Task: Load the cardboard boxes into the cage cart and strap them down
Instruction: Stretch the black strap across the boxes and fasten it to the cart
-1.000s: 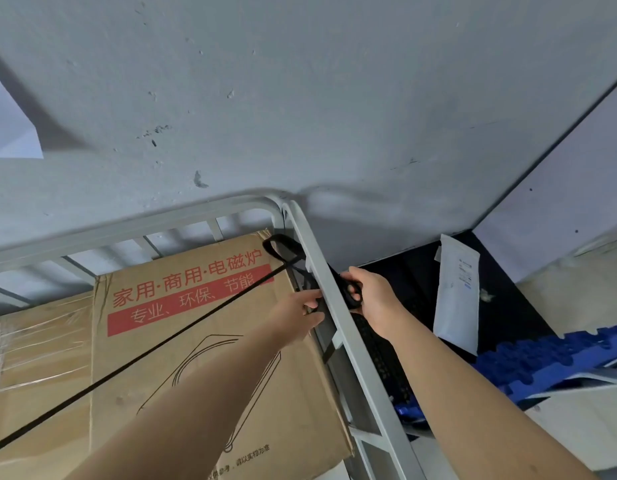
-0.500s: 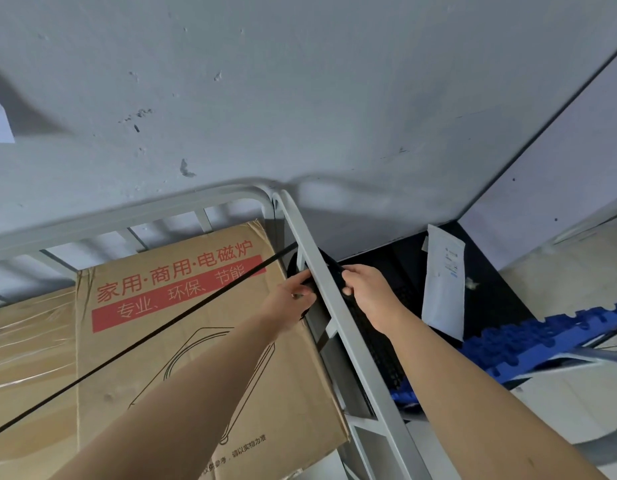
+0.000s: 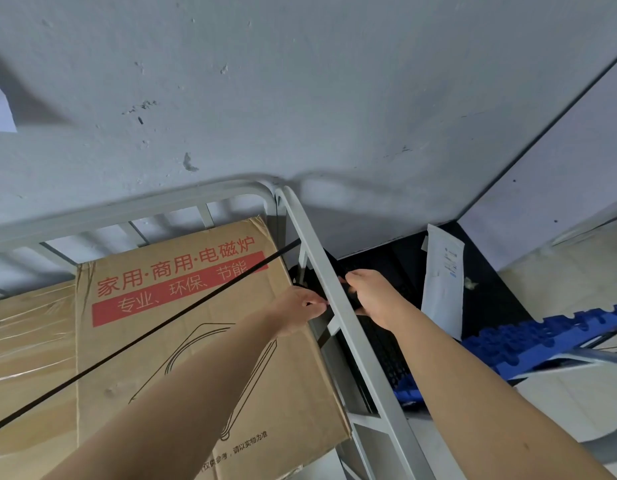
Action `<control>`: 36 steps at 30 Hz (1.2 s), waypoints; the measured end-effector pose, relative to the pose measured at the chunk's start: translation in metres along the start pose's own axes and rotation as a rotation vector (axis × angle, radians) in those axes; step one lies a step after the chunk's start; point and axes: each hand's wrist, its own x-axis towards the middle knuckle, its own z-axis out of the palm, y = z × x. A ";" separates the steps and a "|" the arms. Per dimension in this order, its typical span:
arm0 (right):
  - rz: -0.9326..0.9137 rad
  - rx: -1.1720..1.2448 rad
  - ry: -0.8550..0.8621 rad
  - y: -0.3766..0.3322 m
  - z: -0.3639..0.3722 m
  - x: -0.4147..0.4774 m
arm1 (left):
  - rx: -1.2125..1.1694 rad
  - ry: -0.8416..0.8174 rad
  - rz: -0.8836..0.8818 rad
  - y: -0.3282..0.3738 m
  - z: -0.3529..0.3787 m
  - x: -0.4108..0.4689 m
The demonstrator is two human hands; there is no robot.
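Black strap [image 3: 182, 315] across cardboard box [image 3: 203, 368]; left hand [image 3: 298, 315], right hand [image 3: 374, 297] grip its end at cart rail [image 3: 312, 239].

Tight gap between box [image 3: 161, 278] and rail [image 3: 314, 251]

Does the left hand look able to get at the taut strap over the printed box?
Probably yes: the strap lies bare across the box, right beside the left hand, nothing covering it.
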 end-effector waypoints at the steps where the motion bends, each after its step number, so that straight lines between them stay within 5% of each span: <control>1: 0.003 0.002 -0.002 0.000 -0.001 0.000 | 0.035 -0.011 0.001 -0.002 -0.003 -0.003; 11: 0.048 -0.037 -0.014 -0.005 0.004 -0.003 | 0.639 -0.074 0.160 0.002 -0.013 -0.048; 16: 0.054 -0.114 0.019 -0.009 0.012 -0.013 | 0.442 0.181 0.337 0.005 -0.032 -0.091; 19: 0.033 -0.108 0.044 -0.010 0.013 -0.025 | 0.282 0.174 0.421 0.001 -0.040 -0.137; 25: 0.039 -0.248 0.006 -0.015 0.021 -0.067 | -0.118 0.307 0.227 -0.006 -0.067 -0.237; 36: -0.255 -0.373 -0.155 -0.022 0.116 -0.180 | 0.102 0.336 -0.123 -0.067 -0.084 -0.402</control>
